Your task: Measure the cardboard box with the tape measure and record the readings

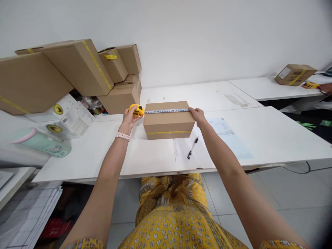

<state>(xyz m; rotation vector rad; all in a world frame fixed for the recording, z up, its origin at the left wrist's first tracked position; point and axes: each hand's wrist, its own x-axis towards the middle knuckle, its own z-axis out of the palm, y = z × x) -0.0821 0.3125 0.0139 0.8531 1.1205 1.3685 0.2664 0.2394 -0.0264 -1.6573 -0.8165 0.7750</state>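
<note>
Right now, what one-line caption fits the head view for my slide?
Left hand holds yellow tape measure; right hand pins its blade across a cardboard box.

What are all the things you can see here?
Box: one, brown, middle of the table.
Tape measure: one, yellow, stretched across the box.
Pen: one, black, right of the box.
Paper: one, white, by the pen.
Stacked boxes: about five, brown, back left.
Cartons: two, white, below that stack.
Bottle: one, mint green, lying far left.
Far box: one, brown, back right.
Left hand: one, gripping the tape measure.
Right hand: one, holding the tape's end at the box edge.
</note>
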